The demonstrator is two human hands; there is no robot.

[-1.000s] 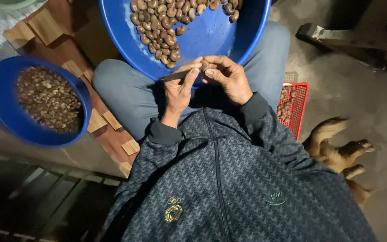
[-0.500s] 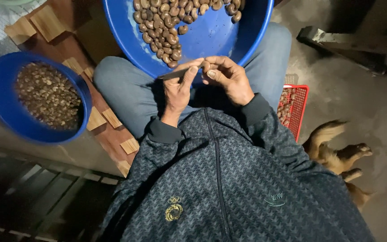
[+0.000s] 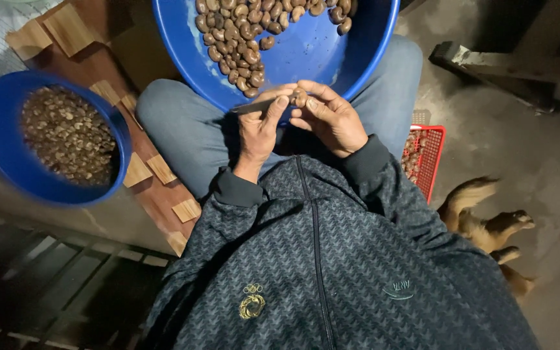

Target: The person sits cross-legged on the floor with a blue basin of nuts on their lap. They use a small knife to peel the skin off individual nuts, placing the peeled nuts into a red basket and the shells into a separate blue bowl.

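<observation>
My left hand (image 3: pixel 260 126) grips a small knife (image 3: pixel 251 105) whose blade points left, thumb pressed toward a brown nut (image 3: pixel 300 98). My right hand (image 3: pixel 330 118) pinches that nut between fingertips, right at the near rim of a big blue basin (image 3: pixel 306 61) resting on my lap. The basin holds several brown nuts (image 3: pixel 238 39) heaped toward its far side. Both hands meet just above my knees, over the dark patterned jacket.
A smaller blue bowl (image 3: pixel 8 162) full of shelled pieces sits at the left on the floor. A wooden board with pale blocks (image 3: pixel 157 188) lies beside my left knee. A red mesh basket (image 3: pixel 430 152) stands right of my leg. A dog's legs (image 3: pixel 487 227) lie at the right.
The hands stay together at the basin's rim, fingers shifting slightly on the nut. The view has drifted a little.
</observation>
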